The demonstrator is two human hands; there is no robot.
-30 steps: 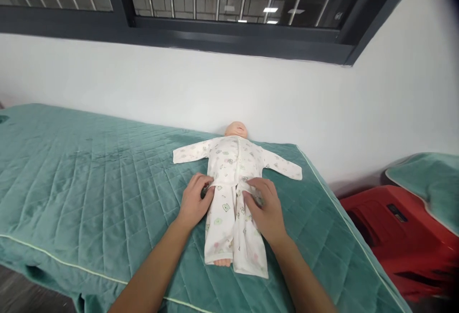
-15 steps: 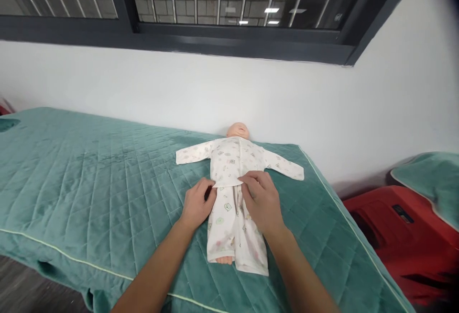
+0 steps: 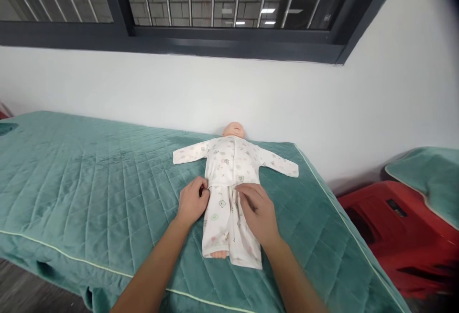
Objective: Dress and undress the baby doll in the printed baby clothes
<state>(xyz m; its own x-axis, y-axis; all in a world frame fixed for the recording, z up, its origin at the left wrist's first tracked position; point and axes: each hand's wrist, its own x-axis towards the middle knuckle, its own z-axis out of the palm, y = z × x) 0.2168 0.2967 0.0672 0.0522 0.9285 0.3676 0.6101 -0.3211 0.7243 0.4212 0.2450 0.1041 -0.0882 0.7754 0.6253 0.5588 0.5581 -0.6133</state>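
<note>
A baby doll lies on its back, dressed in a white printed long-sleeved baby shirt and matching trousers. The shirt's sleeves are spread out to both sides, and its lower edge overlaps the top of the trousers. My left hand is closed at the left corner of the shirt hem, thumb and finger together. Near the middle of the hem, my right hand pinches the edge with its fingertips, covering part of the right trouser leg. Toes show below the left trouser leg.
A green quilted cover with pale piping spreads under the doll. Behind it rises a white wall below a dark window frame. Red plastic stools stand at the right, a green cloth over them.
Both hands have come slightly lower against the doll, and the shirt hem now lies flatter over the trousers. The whole view has shifted a little.
</note>
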